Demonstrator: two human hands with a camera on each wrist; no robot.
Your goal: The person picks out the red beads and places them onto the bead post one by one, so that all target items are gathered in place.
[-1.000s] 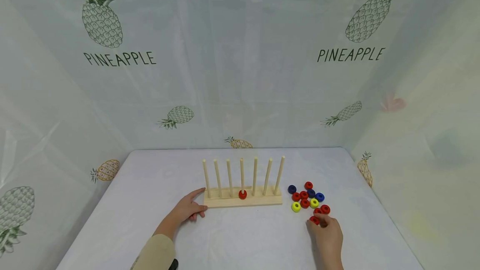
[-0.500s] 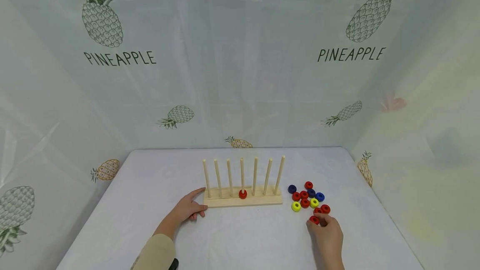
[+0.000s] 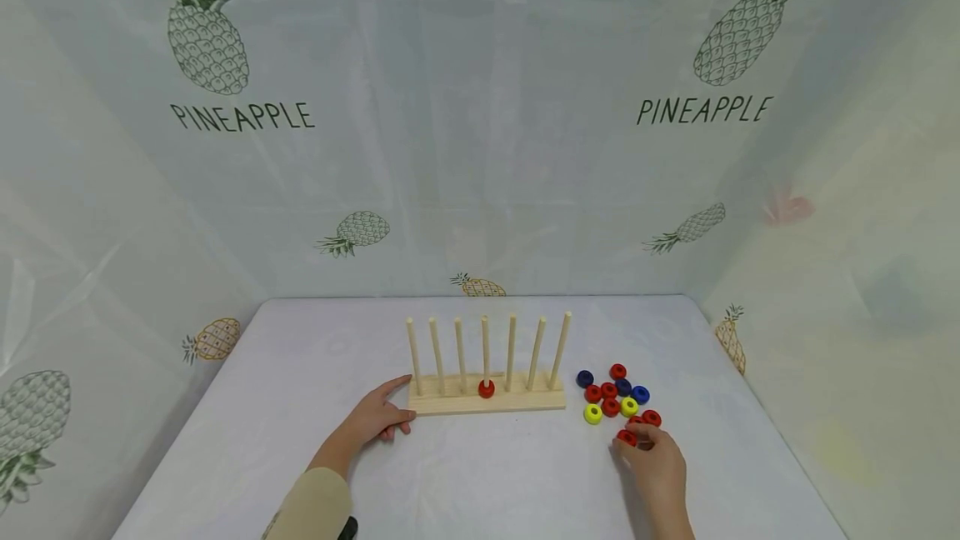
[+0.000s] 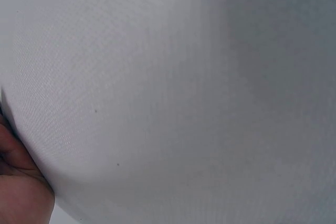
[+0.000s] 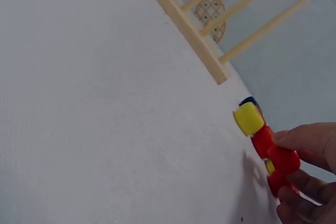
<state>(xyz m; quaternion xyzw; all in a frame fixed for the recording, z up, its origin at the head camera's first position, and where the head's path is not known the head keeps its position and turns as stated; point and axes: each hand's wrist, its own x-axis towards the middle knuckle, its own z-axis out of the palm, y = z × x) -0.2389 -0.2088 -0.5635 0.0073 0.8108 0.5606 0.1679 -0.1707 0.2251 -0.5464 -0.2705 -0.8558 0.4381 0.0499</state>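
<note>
In the head view a wooden peg rack with a row of upright pegs stands mid-table. One red ring sits low on its middle peg. My left hand holds the rack's left end, index finger at the back corner and thumb at the front. The left wrist view shows only part of that hand at its edge. My right hand pinches a red ring between thumb and fingers, at the near side of the loose rings. Some of the rings behind are partly hidden by this hand.
Right of the rack lie several loose rings: red, yellow, dark blue and brighter blue. The white-covered table ends at a pineapple-print curtain behind.
The right hand and its pinched red ring have shifted very slightly up and left. The left hand and the rack hold their place.
</note>
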